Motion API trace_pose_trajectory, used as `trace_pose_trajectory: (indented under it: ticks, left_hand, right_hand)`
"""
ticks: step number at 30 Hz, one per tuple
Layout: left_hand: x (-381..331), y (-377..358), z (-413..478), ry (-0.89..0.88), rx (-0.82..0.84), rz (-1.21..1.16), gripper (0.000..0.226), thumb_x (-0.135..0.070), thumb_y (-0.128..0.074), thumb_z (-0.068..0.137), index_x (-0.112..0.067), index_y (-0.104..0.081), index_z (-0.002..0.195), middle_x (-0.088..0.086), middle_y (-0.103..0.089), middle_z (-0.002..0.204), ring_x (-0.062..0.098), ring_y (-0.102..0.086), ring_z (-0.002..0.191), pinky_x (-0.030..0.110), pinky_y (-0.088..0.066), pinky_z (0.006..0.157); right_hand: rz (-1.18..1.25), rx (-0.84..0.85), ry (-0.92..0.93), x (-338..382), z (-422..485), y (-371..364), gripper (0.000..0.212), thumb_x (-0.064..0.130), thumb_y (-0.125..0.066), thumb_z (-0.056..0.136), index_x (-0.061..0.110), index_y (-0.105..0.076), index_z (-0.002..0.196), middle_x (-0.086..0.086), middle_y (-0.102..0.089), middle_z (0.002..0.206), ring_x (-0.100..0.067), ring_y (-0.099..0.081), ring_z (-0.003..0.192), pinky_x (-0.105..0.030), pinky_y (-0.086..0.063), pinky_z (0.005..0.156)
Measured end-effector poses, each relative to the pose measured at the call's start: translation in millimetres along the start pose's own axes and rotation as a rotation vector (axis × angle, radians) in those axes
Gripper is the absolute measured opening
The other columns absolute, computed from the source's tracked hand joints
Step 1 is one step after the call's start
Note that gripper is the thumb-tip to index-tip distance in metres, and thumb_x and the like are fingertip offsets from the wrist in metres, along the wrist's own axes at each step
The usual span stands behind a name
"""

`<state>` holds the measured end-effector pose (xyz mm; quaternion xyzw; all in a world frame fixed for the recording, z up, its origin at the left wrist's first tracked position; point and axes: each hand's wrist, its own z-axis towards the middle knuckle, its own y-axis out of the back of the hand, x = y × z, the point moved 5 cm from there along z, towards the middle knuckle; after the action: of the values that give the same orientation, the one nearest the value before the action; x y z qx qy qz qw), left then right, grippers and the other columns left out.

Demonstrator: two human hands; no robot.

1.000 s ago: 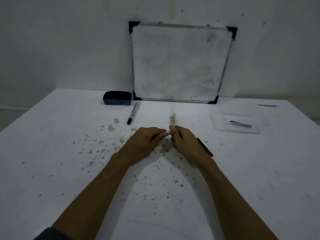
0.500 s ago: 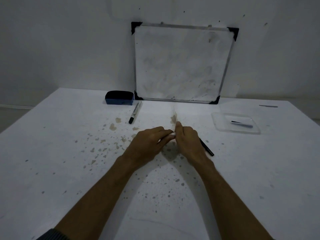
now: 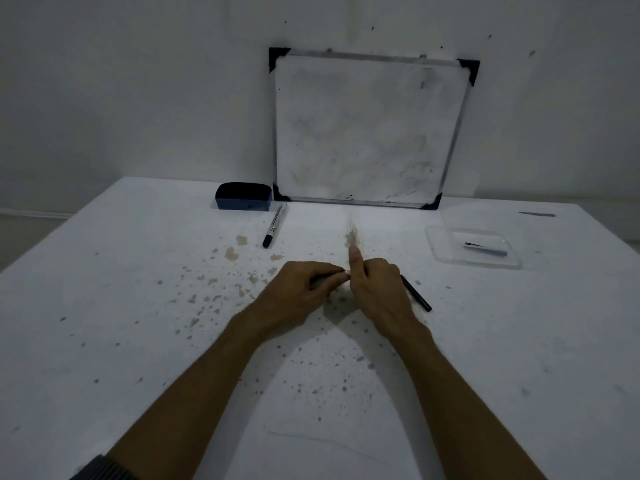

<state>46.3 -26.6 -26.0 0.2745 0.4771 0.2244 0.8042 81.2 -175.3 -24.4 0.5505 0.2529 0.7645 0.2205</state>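
My two hands meet at the middle of the white table (image 3: 104, 341). My right hand (image 3: 377, 292) grips a black marker (image 3: 417, 296), whose dark end sticks out to the lower right behind the hand. This hand's index finger points straight forward. My left hand (image 3: 301, 289) has its fingers curled on the marker's other end, and a dark piece shows under the fingertips. The join between the hands is hidden. A second marker (image 3: 275, 225), white with a black cap, lies on the table farther back left.
A small whiteboard (image 3: 367, 129) with black corners leans on the wall at the table's back. A blue eraser (image 3: 243, 196) sits left of it. A clear plastic tray (image 3: 440, 237) holding a dark thin item lies at the right. Brown stains speckle the tabletop.
My hands have pushed closer together. The white bit seen between the fingertips is now covered. My right index finger has straightened forward.
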Motion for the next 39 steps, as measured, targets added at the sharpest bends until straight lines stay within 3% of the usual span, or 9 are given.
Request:
trace_pose_trajectory:
  ticks: [3, 7, 10, 13, 20, 23, 28, 34, 39]
  left_hand:
    - [-4, -3, 2, 0.029, 0.073, 0.001, 0.029, -0.038, -0.057, 0.102, -0.022, -0.078, 0.114, -0.011, -0.077, 0.096, -0.008, -0.066, 0.074, 0.011, -0.051, 0.070]
    - [1, 3, -5, 0.487, 0.435, -0.518, 0.046, -0.053, -0.051, 0.101, -0.019, -0.074, 0.080, -0.006, -0.050, 0.062, 0.010, -0.040, 0.048, 0.023, -0.034, 0.045]
    - [13, 10, -8, 0.580, 0.401, -0.718, 0.050, -0.049, -0.047, 0.104, -0.009, -0.077, 0.105, -0.005, -0.043, 0.065, 0.009, -0.032, 0.049, 0.022, -0.026, 0.042]
    - [21, 17, -5, 0.556, 0.218, -0.755, 0.046, -0.043, -0.045, 0.107, -0.006, -0.069, 0.120, -0.005, -0.047, 0.069, 0.008, -0.036, 0.051, 0.023, -0.031, 0.045]
    - [20, 26, -1, 0.402, -0.073, -0.366, 0.030, -0.051, -0.056, 0.099, -0.033, -0.073, 0.117, -0.006, -0.065, 0.079, 0.011, -0.054, 0.058, 0.027, -0.048, 0.055]
    - [21, 22, -3, 0.387, -0.097, -0.347, 0.033, -0.055, -0.059, 0.097, -0.036, -0.071, 0.121, -0.008, -0.070, 0.084, 0.005, -0.059, 0.059, 0.023, -0.052, 0.057]
    - [17, 20, -4, 0.349, -0.121, -0.309, 0.036, -0.062, -0.059, 0.094, -0.042, -0.071, 0.122, -0.010, -0.069, 0.078, 0.005, -0.061, 0.059, 0.023, -0.051, 0.058]
    - [5, 11, -1, 0.306, -0.033, -0.396, 0.026, -0.039, -0.052, 0.105, -0.031, -0.070, 0.123, -0.002, -0.067, 0.081, 0.002, -0.051, 0.052, 0.016, -0.043, 0.050]
    - [1, 8, 1, 0.213, 0.000, -0.220, 0.038, -0.039, -0.060, 0.101, -0.029, -0.056, 0.138, -0.011, -0.077, 0.092, -0.002, -0.068, 0.073, 0.023, -0.056, 0.069]
  right_hand:
    - [-0.090, -0.091, 0.188, 2, -5, 10, 0.054, 0.017, -0.035, 0.108, 0.003, -0.069, 0.067, -0.011, -0.057, 0.050, -0.017, -0.048, 0.040, -0.026, -0.039, 0.041]
    - [-0.078, -0.032, 0.409, 11, -10, 14, 0.053, 0.014, -0.028, 0.109, -0.006, -0.069, 0.082, -0.008, -0.054, 0.051, -0.021, -0.053, 0.041, -0.031, -0.044, 0.039]
    - [0.086, -0.285, 0.307, 9, -8, 24, 0.041, 0.020, -0.040, 0.109, 0.012, -0.054, 0.071, 0.003, -0.048, 0.052, -0.006, -0.045, 0.042, -0.016, -0.037, 0.042]
    - [0.146, -0.173, 0.088, -5, -4, 10, 0.033, 0.037, -0.048, 0.106, 0.013, -0.056, 0.085, 0.000, -0.059, 0.077, -0.003, -0.051, 0.063, -0.014, -0.038, 0.056]
    - [-0.029, -0.108, 0.113, -13, -5, 3, 0.027, 0.039, -0.079, 0.086, 0.017, -0.077, 0.102, 0.003, -0.072, 0.096, 0.000, -0.060, 0.073, -0.001, -0.041, 0.069]
    - [-0.098, -0.072, 0.129, -13, -4, 5, 0.024, 0.040, -0.079, 0.086, 0.021, -0.080, 0.099, 0.006, -0.078, 0.095, -0.001, -0.063, 0.074, -0.006, -0.044, 0.073]
    - [-0.167, -0.082, 0.150, -12, -7, 4, 0.024, 0.041, -0.074, 0.089, 0.023, -0.077, 0.105, 0.004, -0.076, 0.099, -0.015, -0.066, 0.092, -0.040, -0.053, 0.090]
    - [0.203, -0.161, 0.095, 1, -9, 17, 0.021, 0.034, -0.055, 0.103, 0.023, -0.066, 0.116, 0.011, -0.070, 0.099, 0.002, -0.065, 0.087, -0.009, -0.048, 0.074]
    - [0.344, 0.016, 0.059, 4, -9, 15, 0.027, 0.037, -0.065, 0.097, 0.016, -0.074, 0.110, 0.007, -0.076, 0.092, 0.003, -0.072, 0.082, -0.013, -0.056, 0.075]
